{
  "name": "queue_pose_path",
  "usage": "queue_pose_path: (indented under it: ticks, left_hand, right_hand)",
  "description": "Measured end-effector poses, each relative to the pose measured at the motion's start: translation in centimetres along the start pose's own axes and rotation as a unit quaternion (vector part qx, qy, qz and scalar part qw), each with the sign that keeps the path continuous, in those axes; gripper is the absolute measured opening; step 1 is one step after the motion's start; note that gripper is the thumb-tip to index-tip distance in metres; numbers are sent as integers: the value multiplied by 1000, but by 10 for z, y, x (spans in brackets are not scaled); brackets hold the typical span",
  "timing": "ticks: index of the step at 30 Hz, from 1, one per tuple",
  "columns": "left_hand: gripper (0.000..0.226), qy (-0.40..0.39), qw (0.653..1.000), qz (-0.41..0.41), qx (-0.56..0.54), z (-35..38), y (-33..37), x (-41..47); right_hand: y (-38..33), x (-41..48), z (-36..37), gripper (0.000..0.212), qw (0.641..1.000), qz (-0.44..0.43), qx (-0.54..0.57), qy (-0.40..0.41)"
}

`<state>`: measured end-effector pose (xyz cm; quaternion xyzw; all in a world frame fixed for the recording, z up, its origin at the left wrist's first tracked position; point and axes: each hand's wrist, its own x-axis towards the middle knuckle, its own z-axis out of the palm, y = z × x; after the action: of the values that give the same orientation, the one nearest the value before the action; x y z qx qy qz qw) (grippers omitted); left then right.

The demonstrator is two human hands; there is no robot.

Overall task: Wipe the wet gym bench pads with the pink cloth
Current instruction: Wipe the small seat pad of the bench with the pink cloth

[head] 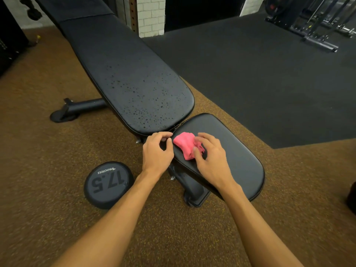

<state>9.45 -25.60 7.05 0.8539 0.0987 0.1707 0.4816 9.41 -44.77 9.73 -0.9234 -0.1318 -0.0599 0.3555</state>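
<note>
Two hands meet on the seat pad (237, 151). The right hand (209, 158) clamps the bunched pink cloth (184, 144) near the pad's far-left end, likely readying a wipe. The left hand (157, 151) is curled beside it, grip unclear. Droplets bead the back pad (138, 89) beyond.

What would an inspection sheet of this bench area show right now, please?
Surface: back pad beaded with droplets; seat pad shows none.
Job's things: pink cloth bunched on the seat pad.
Clutter: 17.5 dumbbell on brown floor, left of the seat pad.
Grippers: right hand grips the cloth; left hand curled at the pads' gap, grip unclear.
Cables: nothing seen.
Surroundings: black mat, brick wall, rack far right.
</note>
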Motion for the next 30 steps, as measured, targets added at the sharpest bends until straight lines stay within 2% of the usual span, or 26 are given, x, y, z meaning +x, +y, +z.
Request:
queue_pose_path:
  ticks: [2, 5, 8, 11, 15, 19, 21, 27, 30]
  left_hand:
    - [20, -4, 1000, 16, -5, 3, 4, 1]
    - [21, -18, 999, 37, -10, 3, 8, 2]
    - [23, -13, 1000, 19, -7, 1, 4, 1]
    - [24, 15, 1000, -1, 8, -2, 1, -6]
    - [28, 42, 998, 13, 41, 3, 17, -11]
    - [51, -33, 992, 17, 124, 23, 28, -13]
    - [58, -39, 984, 30, 174, 31, 25, -12]
    - [50, -32, 973, 2, 230, 39, 19, 29]
    - [43, 9, 956, 43, 292, 34, 20, 18]
  right_hand:
    - [-4, -6, 1, 32, 1000, 1, -4, 26]
    - [-15, -11, 10, 44, 1000, 4, 11, -10]
    - [-15, -6, 11, 55, 996, -2, 71, -51]
    - [-2, 1, 0, 53, 992, 5, 126, -14]
    - [23, 23, -6, 43, 994, 53, 80, 50]
    - [45, 56, 2, 37, 997, 52, 7, 63]
    - [52, 66, 8, 35, 995, 59, -11, 77]
    - [58, 68, 19, 28, 990, 50, -67, 114]
    - [59, 67, 18, 27, 990, 48, -63, 118]
